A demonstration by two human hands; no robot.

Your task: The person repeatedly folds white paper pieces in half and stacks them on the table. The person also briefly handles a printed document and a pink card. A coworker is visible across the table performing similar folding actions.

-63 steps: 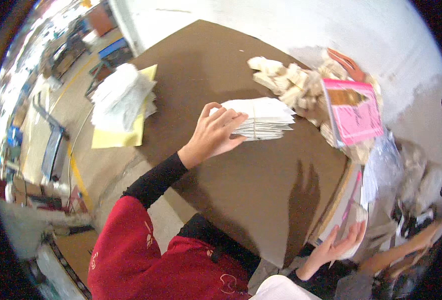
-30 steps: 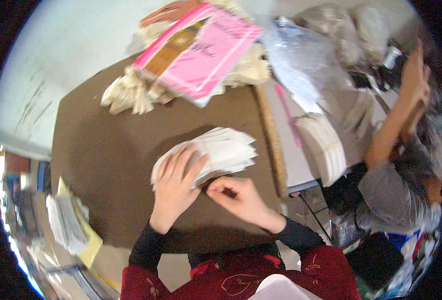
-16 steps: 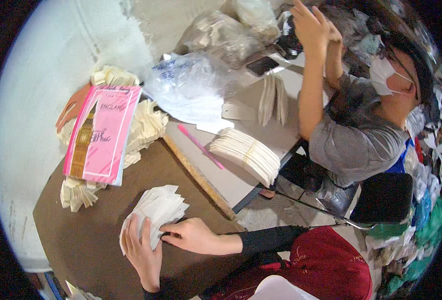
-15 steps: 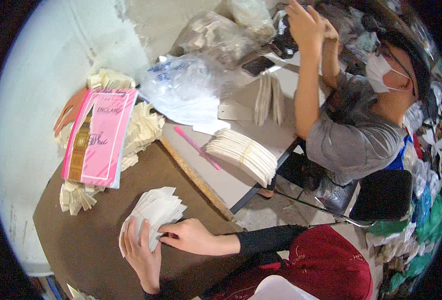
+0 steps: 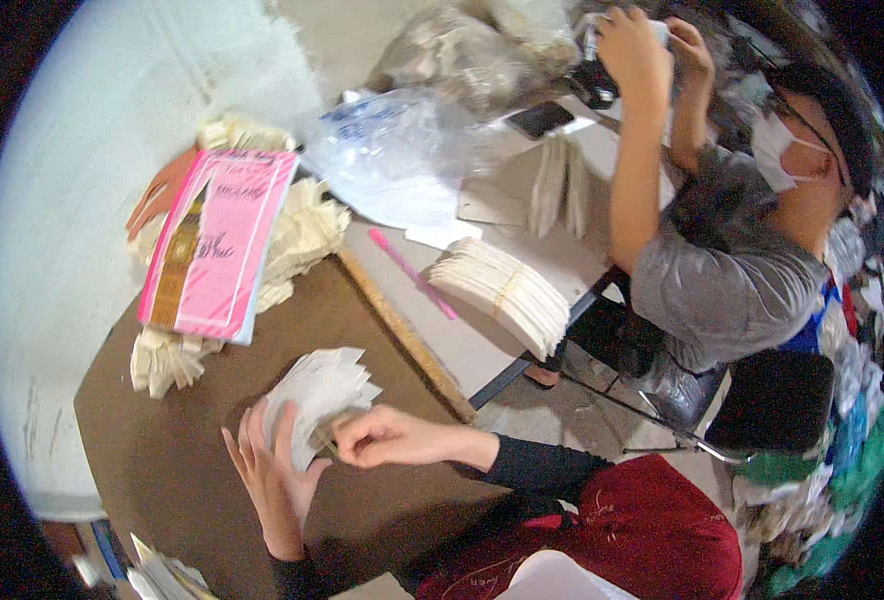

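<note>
A fanned stack of white, flat pieces [image 5: 324,388], paper or cloth, lies on the brown tabletop in front of me. My left hand [image 5: 278,472] is at its near left end, fingers spread and thumb apart, with some fingertips against the stack. On the near right side my right hand [image 5: 387,437] is closed in a pinch. Between it and the stack shows a thin, blurred, yellowish-brown strand that looks like a rubber band; what the fingertips grip is partly hidden.
A pink notebook [image 5: 224,245] rests on a heap of cream strips [image 5: 307,225]. On the adjoining grey table [image 5: 482,362] are a banded white bundle [image 5: 502,292], a pink strip [image 5: 412,273], a clear plastic bag [image 5: 387,150] and a phone [image 5: 540,120]. A masked co-worker [image 5: 732,265] sits beyond, hands raised.
My right hand has come slightly away from the stack, and the strand now shows beside it. My left fingers have spread and loosened. The whole view has shifted a little.
</note>
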